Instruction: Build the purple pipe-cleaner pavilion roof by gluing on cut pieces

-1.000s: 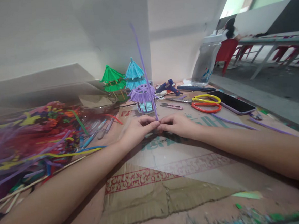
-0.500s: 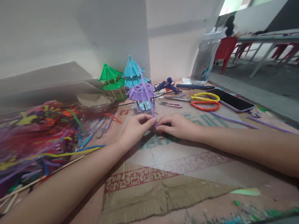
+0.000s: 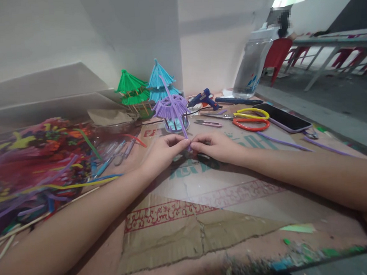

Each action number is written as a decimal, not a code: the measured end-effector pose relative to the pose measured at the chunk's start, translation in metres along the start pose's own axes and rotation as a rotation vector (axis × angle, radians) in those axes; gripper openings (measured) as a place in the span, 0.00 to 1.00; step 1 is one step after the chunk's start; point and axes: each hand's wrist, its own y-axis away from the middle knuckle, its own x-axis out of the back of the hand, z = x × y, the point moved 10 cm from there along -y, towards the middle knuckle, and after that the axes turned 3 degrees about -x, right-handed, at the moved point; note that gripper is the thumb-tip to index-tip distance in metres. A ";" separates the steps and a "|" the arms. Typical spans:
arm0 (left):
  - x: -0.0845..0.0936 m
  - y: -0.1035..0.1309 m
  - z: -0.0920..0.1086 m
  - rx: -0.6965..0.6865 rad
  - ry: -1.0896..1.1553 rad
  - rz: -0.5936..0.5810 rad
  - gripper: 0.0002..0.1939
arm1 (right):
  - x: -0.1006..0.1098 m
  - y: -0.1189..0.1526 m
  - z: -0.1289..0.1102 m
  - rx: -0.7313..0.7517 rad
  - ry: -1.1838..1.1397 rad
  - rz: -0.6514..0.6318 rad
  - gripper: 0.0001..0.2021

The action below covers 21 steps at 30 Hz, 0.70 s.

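Observation:
A long purple pipe cleaner rises at a slant from between my fingertips. My left hand pinches its lower end, and my right hand is closed on the same end, the fingertips of both nearly touching. Just beyond my hands stands a small purple-roofed model with dark posts on a light blue base; the pipe cleaner passes in front of it. Behind it are a blue two-tiered model and a green two-tiered model. Under my hands lies a cardboard sheet.
Scissors, a small pink-handled cutter, a blue glue gun, a phone and a water bottle are at the right. Colourful pipe cleaners are heaped at the left. A person sits in the background.
The view has shifted slightly, so the table items appear a little higher. The pipe cleaner's upper end leans further left. Both hands keep their pinch.

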 end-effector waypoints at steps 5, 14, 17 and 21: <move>-0.002 0.001 -0.003 0.021 0.023 -0.007 0.15 | -0.005 -0.001 0.004 -0.035 -0.051 -0.049 0.13; -0.002 0.003 -0.003 0.039 0.055 0.016 0.15 | -0.006 0.000 0.004 -0.041 -0.067 -0.072 0.12; -0.001 0.004 -0.003 0.043 0.054 0.017 0.15 | -0.008 0.000 0.004 -0.053 -0.062 -0.090 0.12; -0.002 0.004 -0.002 0.036 0.051 0.008 0.15 | -0.009 0.001 0.003 -0.067 -0.056 -0.106 0.13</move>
